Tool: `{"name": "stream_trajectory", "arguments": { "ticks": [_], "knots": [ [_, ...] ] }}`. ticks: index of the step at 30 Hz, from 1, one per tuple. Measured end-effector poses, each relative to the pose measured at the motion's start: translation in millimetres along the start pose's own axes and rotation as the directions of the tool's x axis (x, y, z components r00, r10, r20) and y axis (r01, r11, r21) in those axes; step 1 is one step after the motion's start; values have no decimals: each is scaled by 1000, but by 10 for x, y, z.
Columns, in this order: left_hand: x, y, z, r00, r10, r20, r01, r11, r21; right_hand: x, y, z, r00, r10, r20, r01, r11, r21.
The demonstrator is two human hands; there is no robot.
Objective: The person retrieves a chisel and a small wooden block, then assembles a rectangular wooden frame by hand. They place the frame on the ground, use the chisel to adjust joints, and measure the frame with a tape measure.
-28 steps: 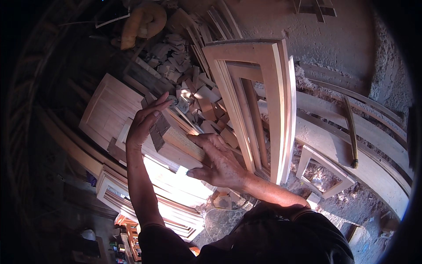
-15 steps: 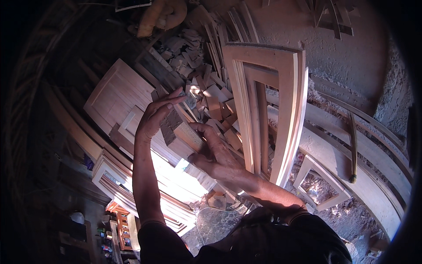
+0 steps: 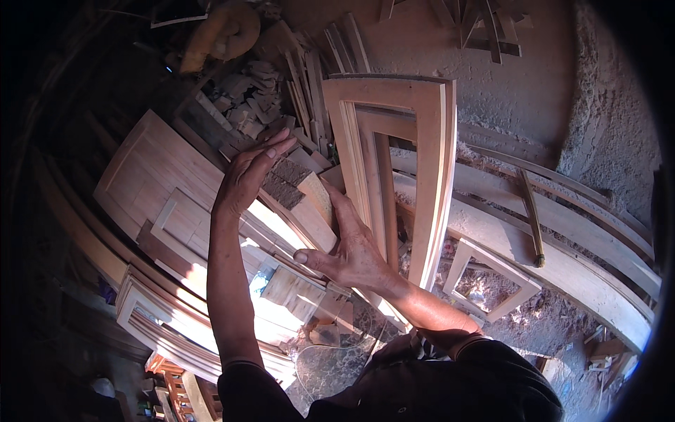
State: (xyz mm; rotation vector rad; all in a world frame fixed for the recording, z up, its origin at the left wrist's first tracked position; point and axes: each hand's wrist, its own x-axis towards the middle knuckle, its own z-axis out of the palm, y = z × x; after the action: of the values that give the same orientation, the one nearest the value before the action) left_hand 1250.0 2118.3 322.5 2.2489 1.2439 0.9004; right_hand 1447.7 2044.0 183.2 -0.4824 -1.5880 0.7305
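Observation:
A wooden block [image 3: 318, 200] with a rough grey-brown face and a paler side sits between my two hands. My right hand [image 3: 357, 254] grips it from the right and near side. Its fingers lie along the right edge, and its thumb sticks out to the left by the near end. On the far left, my left hand [image 3: 242, 177] has its fingers stretched out straight beside the rough face. Its thumb lies close to those fingers. How firmly the left palm touches the block is hidden.
A tall wooden frame [image 3: 430, 204] stands just right of my hands. At left, a pale wooden door panel [image 3: 151, 165] leans by stacked frames [image 3: 133, 309]. Offcuts [image 3: 249, 98] pile up beyond. Long boards [image 3: 562, 264] and a small square frame [image 3: 457, 271] lie at right.
The surroundings have shifted left in view. The block is slightly higher between my hands. My right hand has spread, and its thumb now shows stretched out to the left.

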Motion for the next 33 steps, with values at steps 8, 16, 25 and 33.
{"name": "stream_trajectory", "arguments": {
  "ticks": [8,16,25,33],
  "knots": [
    [-29,-467,23,886,97,-453,-167,979,-118,-129,62,-44,979,193,-60,-197,979,-61],
    [-432,-2084,433,763,-447,-467,8,729,-685,-426,-62,-297,974,144,-174,-149,989,-16],
    [-291,-2612,650,840,-442,-313,108,703,-703,-628,-51,-497,938,191,-289,-199,980,1],
    [-486,-2319,690,940,-189,-283,-65,716,-695,-1218,97,-1274,824,295,-483,-239,955,177]
  ]
}}
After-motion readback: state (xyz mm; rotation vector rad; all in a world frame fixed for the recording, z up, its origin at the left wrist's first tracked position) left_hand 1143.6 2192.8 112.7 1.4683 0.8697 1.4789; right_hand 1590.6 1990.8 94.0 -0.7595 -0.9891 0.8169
